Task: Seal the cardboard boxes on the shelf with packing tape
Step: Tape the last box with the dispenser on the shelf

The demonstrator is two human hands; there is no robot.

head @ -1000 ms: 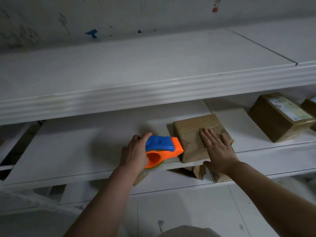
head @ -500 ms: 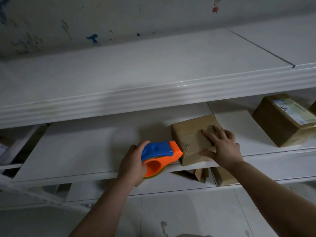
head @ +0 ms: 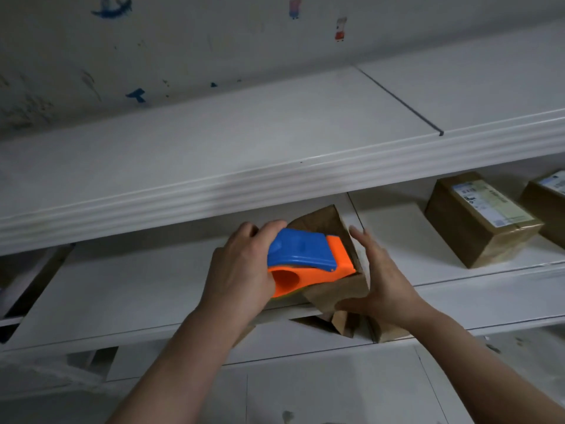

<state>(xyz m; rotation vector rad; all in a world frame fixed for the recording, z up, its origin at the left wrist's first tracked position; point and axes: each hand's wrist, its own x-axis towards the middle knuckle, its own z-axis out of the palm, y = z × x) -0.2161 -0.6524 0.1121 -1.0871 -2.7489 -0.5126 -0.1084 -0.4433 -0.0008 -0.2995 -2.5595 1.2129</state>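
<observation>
Labelled box (head: pixel 458 237), print unreadable, left hand (head: pixel 241 270) gripping tape dispenser (head: pixel 305 255)

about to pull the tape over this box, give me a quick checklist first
1. Grip: left hand holds the tape dispenser: ok.
2. Placement: dispenser sits over the top of the box: ok.
3. Bracing: right hand lies against the box's right side: ok.
4. Tape end stuck to the cardboard: cannot tell, hidden under the dispenser.
5. Box square on the shelf: not ok, it is turned, with a corner at the front edge.
</observation>
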